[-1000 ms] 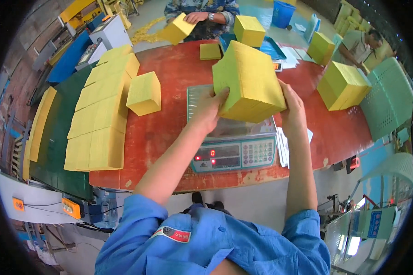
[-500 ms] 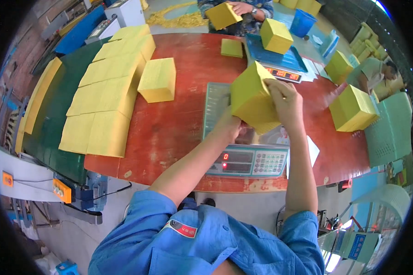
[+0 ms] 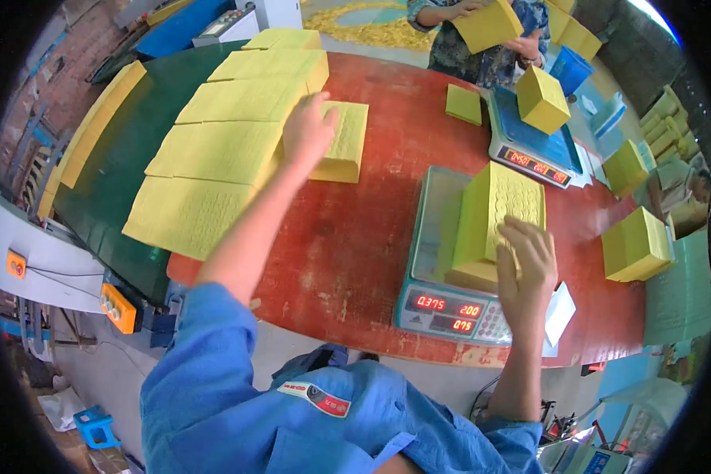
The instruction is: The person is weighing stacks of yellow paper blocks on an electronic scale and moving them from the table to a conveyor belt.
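Wkshp w/ scales (image 3: 412, 310), btn box (image 3: 118, 308)

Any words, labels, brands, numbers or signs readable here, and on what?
Places only, nothing copied:
Near digital scale: clear red digits.
Its keypad: too small.
Far digital scale: red digits, blurrier.
Shirt badge: lettering too small.
Weighed yellow block: marks unreadable.
Blue sign, lower right: too blurred.

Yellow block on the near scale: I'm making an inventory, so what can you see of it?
The yellow block is boxy and papery-looking, with rows of rounded marks on its upper face. It sits toward the right of the near scale. The right hand partly hides its near right side; whether they touch is unclear.
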